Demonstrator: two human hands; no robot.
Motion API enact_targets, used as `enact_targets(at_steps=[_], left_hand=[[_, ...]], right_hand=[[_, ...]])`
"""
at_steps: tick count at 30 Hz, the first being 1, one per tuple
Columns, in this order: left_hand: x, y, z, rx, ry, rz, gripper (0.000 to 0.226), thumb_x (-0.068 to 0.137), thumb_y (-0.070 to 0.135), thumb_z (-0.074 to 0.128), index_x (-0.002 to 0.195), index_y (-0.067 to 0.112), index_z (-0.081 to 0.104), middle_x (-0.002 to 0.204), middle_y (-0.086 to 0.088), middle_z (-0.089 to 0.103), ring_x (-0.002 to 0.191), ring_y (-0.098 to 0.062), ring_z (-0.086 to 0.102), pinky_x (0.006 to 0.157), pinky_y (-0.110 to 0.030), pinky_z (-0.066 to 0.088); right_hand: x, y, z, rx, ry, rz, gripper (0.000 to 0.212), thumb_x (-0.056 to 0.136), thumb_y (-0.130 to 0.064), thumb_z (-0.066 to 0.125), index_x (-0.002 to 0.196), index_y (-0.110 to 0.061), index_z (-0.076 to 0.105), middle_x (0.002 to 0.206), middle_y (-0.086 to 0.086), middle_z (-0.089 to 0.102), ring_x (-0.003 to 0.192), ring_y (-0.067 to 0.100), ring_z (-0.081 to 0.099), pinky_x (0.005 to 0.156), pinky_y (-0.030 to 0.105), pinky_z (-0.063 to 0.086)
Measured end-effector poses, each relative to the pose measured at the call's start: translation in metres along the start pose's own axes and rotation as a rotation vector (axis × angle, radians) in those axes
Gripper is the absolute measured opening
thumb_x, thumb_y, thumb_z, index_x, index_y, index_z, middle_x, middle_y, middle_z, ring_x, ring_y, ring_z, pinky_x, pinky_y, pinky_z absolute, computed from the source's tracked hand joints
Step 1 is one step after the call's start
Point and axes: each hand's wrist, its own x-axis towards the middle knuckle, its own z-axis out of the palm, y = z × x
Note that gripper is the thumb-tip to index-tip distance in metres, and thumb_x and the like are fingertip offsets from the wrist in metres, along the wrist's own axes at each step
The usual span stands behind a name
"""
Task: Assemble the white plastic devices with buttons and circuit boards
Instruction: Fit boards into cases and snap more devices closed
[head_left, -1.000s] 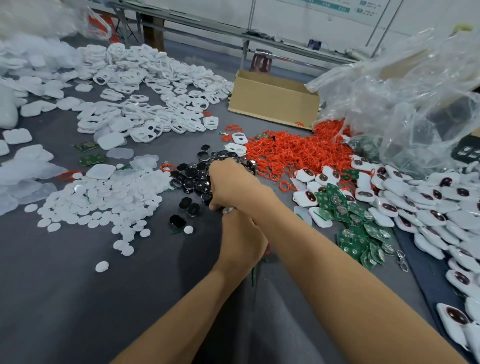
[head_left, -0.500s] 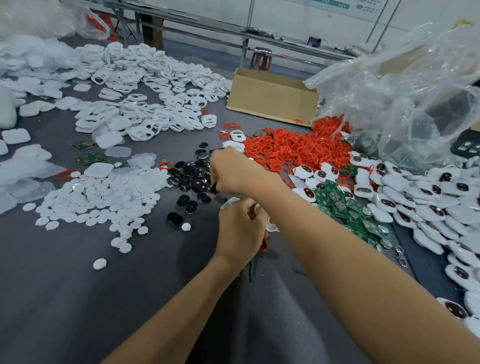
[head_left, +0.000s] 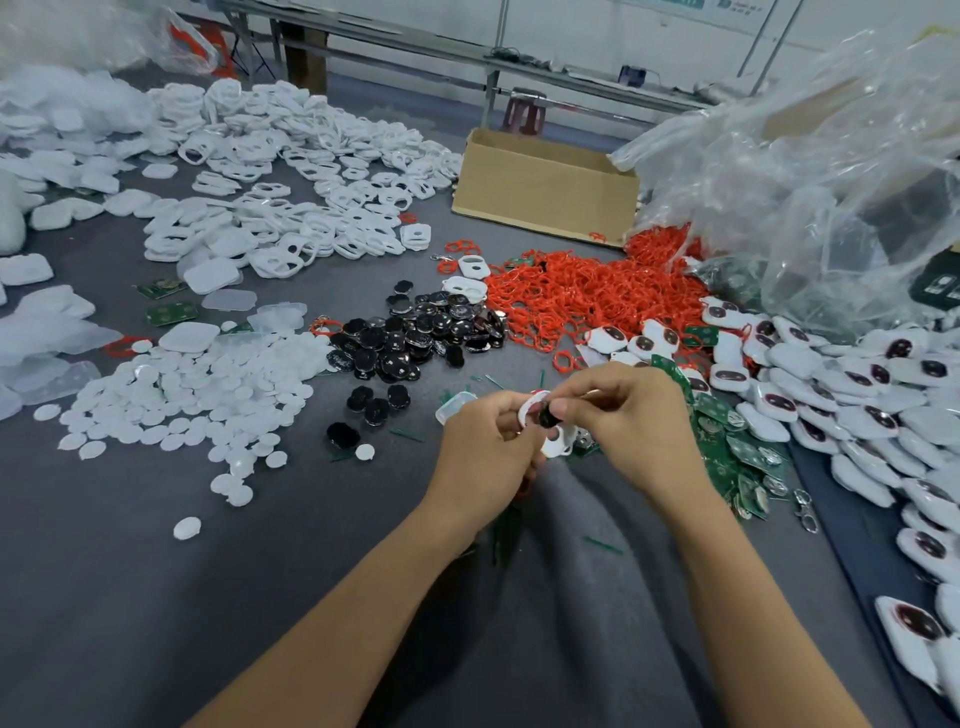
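My left hand grips a white plastic shell over the grey table near its middle. My right hand pinches a small black button against the top of that shell. A pile of black buttons lies just beyond my hands. Green circuit boards are heaped to the right of my right hand. Assembled white devices with dark buttons spread along the right side.
White round discs cover the left middle, white open shells the far left. A heap of red rings lies beyond the buttons. A cardboard box and a clear plastic bag stand at the back right.
My right hand has come back from the black button pile toward me with a button. Both hands now meet nearer to me, at the white shell.
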Motion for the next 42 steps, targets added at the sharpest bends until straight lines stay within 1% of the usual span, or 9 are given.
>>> enact_targets(at_steps=[4, 8, 11, 14, 24, 29, 34, 36, 42], left_hand=[[0.001, 0.0, 0.002, -0.03, -0.022, -0.006, 0.015, 0.087, 0.003, 0.063, 0.095, 0.013, 0.071, 0.078, -0.011, 0.073, 0.063, -0.017, 0.06, 0.064, -0.031, 0.053], [0.003, -0.003, 0.004, -0.125, -0.017, -0.012, 0.021, 0.091, -0.002, 0.056, 0.096, 0.012, 0.071, 0.091, -0.012, 0.074, 0.084, -0.019, 0.07, 0.076, -0.035, 0.059], [0.004, -0.004, 0.004, -0.151, -0.002, -0.008, 0.023, 0.091, -0.004, 0.054, 0.099, 0.009, 0.071, 0.092, -0.015, 0.073, 0.085, -0.021, 0.07, 0.078, -0.038, 0.06], [0.003, -0.003, 0.003, -0.179, -0.004, -0.01, 0.024, 0.092, -0.004, 0.055, 0.099, 0.012, 0.072, 0.089, -0.013, 0.074, 0.083, -0.022, 0.07, 0.08, -0.041, 0.059], [0.0, -0.001, 0.002, -0.154, -0.043, 0.023, 0.022, 0.094, -0.003, 0.052, 0.109, 0.001, 0.068, 0.092, -0.02, 0.072, 0.076, -0.019, 0.068, 0.069, -0.027, 0.059], [-0.001, 0.0, 0.003, -0.064, -0.026, 0.081, 0.021, 0.095, 0.002, 0.053, 0.108, 0.004, 0.069, 0.088, -0.01, 0.074, 0.076, -0.014, 0.07, 0.061, -0.018, 0.053], [-0.003, 0.001, 0.004, -0.094, -0.031, 0.113, 0.02, 0.096, 0.003, 0.052, 0.105, 0.006, 0.07, 0.089, -0.011, 0.074, 0.08, -0.017, 0.069, 0.064, -0.021, 0.055], [-0.003, 0.002, 0.004, -0.127, -0.041, 0.094, 0.021, 0.096, 0.004, 0.051, 0.102, 0.01, 0.07, 0.087, -0.01, 0.073, 0.08, -0.018, 0.068, 0.065, -0.023, 0.055], [-0.004, 0.009, 0.003, -0.271, -0.051, -0.013, 0.021, 0.098, 0.01, 0.05, 0.1, 0.012, 0.071, 0.078, -0.004, 0.071, 0.075, -0.019, 0.067, 0.048, -0.013, 0.044]], right_hand=[[-0.001, 0.002, 0.0, 0.075, 0.004, 0.005, 0.024, 0.072, -0.002, 0.076, 0.066, -0.025, 0.073, 0.068, 0.0, 0.072, 0.065, 0.024, 0.065, 0.06, 0.03, 0.049], [-0.002, 0.003, 0.0, 0.214, -0.037, 0.091, 0.018, 0.071, 0.001, 0.076, 0.069, -0.017, 0.075, 0.074, 0.012, 0.072, 0.067, 0.027, 0.061, 0.068, 0.044, 0.051], [-0.003, 0.002, -0.001, 0.343, -0.036, 0.154, 0.017, 0.072, 0.003, 0.075, 0.07, -0.013, 0.074, 0.075, 0.026, 0.069, 0.065, 0.024, 0.056, 0.065, 0.037, 0.045], [-0.003, 0.001, 0.0, 0.424, -0.038, 0.176, 0.013, 0.071, 0.007, 0.074, 0.071, -0.006, 0.071, 0.067, 0.013, 0.07, 0.056, 0.012, 0.06, 0.058, 0.02, 0.048], [-0.003, 0.005, 0.007, 0.485, 0.013, 0.186, 0.022, 0.069, 0.01, 0.075, 0.069, -0.007, 0.062, 0.059, 0.001, 0.065, 0.05, 0.007, 0.057, 0.052, 0.016, 0.047], [-0.003, 0.007, 0.007, 0.508, -0.055, 0.177, 0.017, 0.074, 0.01, 0.071, 0.086, 0.0, 0.066, 0.072, 0.01, 0.064, 0.06, 0.012, 0.058, 0.058, 0.017, 0.05], [-0.004, 0.006, 0.006, 0.565, -0.052, 0.205, 0.01, 0.077, 0.011, 0.067, 0.085, 0.005, 0.064, 0.07, 0.014, 0.062, 0.064, 0.02, 0.055, 0.06, 0.021, 0.047], [-0.005, 0.005, 0.006, 0.561, -0.048, 0.195, 0.01, 0.077, 0.012, 0.066, 0.081, 0.004, 0.064, 0.071, 0.015, 0.061, 0.063, 0.019, 0.054, 0.059, 0.021, 0.046], [-0.007, 0.001, 0.008, 0.553, -0.025, 0.1, 0.01, 0.078, 0.012, 0.066, 0.079, 0.002, 0.063, 0.064, 0.009, 0.058, 0.053, 0.005, 0.053, 0.054, 0.013, 0.045]])
